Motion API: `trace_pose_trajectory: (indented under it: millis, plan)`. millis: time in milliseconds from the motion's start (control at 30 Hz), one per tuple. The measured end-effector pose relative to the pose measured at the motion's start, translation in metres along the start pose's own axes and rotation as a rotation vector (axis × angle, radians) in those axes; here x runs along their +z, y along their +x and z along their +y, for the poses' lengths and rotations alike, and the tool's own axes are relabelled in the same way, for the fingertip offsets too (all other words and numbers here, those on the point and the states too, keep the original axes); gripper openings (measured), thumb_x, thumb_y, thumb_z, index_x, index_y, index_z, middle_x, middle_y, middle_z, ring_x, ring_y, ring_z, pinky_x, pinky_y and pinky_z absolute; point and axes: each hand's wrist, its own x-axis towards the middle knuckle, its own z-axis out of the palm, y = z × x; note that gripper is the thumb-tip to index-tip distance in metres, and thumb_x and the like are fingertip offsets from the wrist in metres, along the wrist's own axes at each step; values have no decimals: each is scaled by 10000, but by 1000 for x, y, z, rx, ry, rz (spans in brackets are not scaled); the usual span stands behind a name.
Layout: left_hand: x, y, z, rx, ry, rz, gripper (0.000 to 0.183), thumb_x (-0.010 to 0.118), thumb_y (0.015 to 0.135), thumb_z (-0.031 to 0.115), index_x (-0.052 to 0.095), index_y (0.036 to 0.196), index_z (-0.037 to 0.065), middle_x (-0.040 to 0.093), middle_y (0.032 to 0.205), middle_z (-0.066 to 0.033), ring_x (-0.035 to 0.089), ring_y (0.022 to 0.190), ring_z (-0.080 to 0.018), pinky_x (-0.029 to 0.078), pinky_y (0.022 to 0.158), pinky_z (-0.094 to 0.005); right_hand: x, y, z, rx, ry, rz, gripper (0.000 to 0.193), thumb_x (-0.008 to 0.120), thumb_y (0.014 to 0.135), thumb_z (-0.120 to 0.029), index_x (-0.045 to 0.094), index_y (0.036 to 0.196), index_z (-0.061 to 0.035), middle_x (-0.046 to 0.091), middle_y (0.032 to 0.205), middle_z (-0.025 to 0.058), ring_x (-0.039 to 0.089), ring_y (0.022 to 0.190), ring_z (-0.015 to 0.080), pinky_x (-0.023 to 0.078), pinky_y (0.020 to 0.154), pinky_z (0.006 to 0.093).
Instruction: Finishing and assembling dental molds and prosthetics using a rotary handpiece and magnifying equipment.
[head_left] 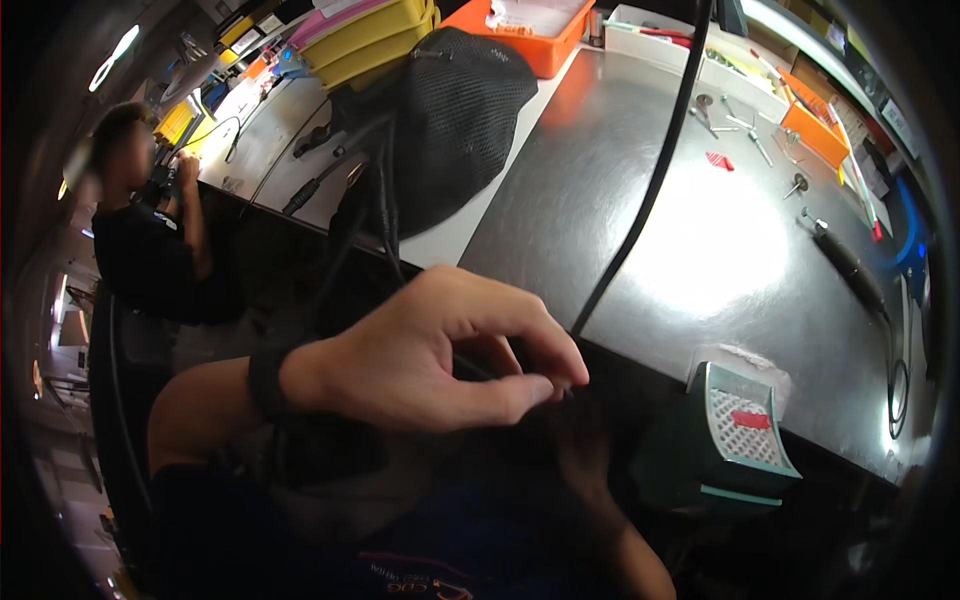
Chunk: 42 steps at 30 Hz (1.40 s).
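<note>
My left hand (pixel 430 350), with a dark band on its wrist, reaches across the middle in front of the bench. Its thumb and index finger are pinched together. A tiny dark tip shows between them, too small to name. Below and to the right, my right hand (pixel 583 450) lies in deep shadow, and its fingers cannot be made out. A black cable (pixel 655 185) comes down from the top and passes behind the left fingertips. To the right, a green box (pixel 745 475) with a white perforated top sits at the bench edge, a red piece (pixel 752 420) lying on it.
The metal bench (pixel 560 180) bears a black rotary handpiece (pixel 850 265), small metal bits (pixel 755 140) and a red striped piece (pixel 719 161). A black mesh bag (pixel 455 120) lies at left. Orange (pixel 550 50) and yellow (pixel 370 45) bins stand behind. A person (pixel 150 220) works farther left.
</note>
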Motion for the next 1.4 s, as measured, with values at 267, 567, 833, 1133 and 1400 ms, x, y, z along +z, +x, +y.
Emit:
trace_pose_trajectory:
  millis: [267, 567, 833, 1133, 1400]
  plan:
    - [15, 19, -14, 125, 2, -81, 214, 657, 779, -45, 670, 988, 1, 684, 966, -122, 675, 912, -212, 540, 799, -291, -13, 10, -69, 42, 75, 131, 333, 520, 929, -133, 459, 1232, -7, 539, 1111, 154, 541, 1070, 243, 442, 878, 349]
    - [10, 19, -16, 86, -49, -63, 227, 642, 724, -89, 677, 929, 1, 662, 853, -108, 657, 805, -199, 521, 725, -282, -13, -3, -60, -100, -266, -408, 368, 548, 934, -232, 467, 1220, -16, 497, 1142, 186, 510, 1120, 267, 434, 941, 390]
    - [-77, 11, 30, 57, -42, 616, 225, 485, 879, 92, 612, 1006, -43, 600, 820, -81, 585, 791, -135, 435, 653, -198, -99, -61, -130, -533, -324, -417, 548, 689, 828, -227, 496, 1279, 18, 530, 1218, 248, 577, 1065, 352, 482, 883, 403]
    - [-194, 54, 38, 62, 123, 864, 224, 549, 887, 148, 633, 988, -33, 619, 828, -30, 552, 740, -83, 434, 685, -212, -248, -100, -185, -686, -77, -775, 614, 695, 839, -251, 452, 1323, 40, 448, 1326, 307, 508, 1172, 456, 458, 939, 456]
    - [-256, 121, 11, -29, 314, 954, 167, 599, 833, 122, 661, 774, -21, 619, 668, -32, 556, 572, -57, 409, 519, -175, -363, -46, -216, -410, -612, 105, 241, 721, 789, -140, 626, 975, -22, 661, 842, 132, 658, 757, 221, 522, 663, 299]
